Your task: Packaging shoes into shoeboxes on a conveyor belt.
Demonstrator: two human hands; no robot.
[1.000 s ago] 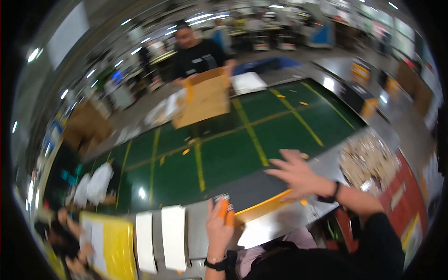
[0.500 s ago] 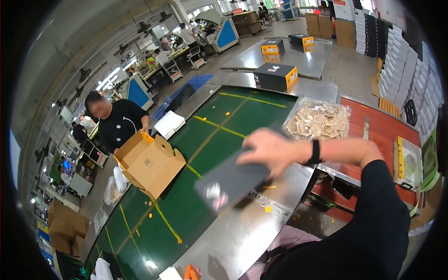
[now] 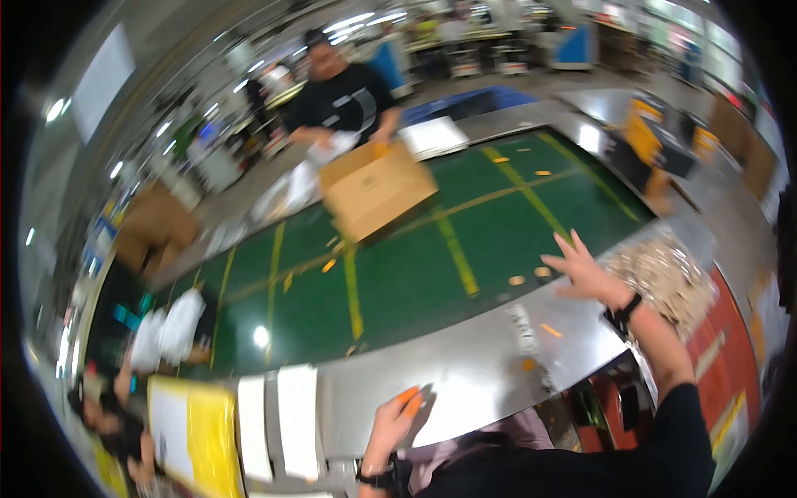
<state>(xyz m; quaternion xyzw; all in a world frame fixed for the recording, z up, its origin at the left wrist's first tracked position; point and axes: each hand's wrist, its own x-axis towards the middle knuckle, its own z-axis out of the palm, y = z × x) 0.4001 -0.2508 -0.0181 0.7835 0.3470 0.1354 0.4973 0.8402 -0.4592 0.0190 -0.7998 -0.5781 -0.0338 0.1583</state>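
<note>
My right hand point(image 3: 585, 270) reaches over the near edge of the green conveyor belt point(image 3: 398, 282), open with fingers spread and holding nothing. The bag of small tan cardboard pieces point(image 3: 664, 278) lies beside its wrist. My left hand point(image 3: 394, 422), with orange covers on its fingertips, hovers over the metal ledge point(image 3: 473, 365); its fingers look loosely stretched, and nothing shows in them. Left of it lie two white paper stacks point(image 3: 299, 411). Black boxes with orange ends point(image 3: 652, 141) stand beyond the belt's right end, blurred.
Across the belt a person point(image 3: 349, 100) handles white wrapping point(image 3: 332, 145) at an open cardboard box point(image 3: 382, 191). White sheets point(image 3: 433, 137) lie beside it. At left are a yellow-wrapped pack point(image 3: 212, 432) and another person's arm near white bundles point(image 3: 178, 328). Orange scraps dot the belt.
My right hand has let go of the dark box and its fingers have spread. My left hand has come further into view. The view has swung left, and the co-worker now handles white wrapping.
</note>
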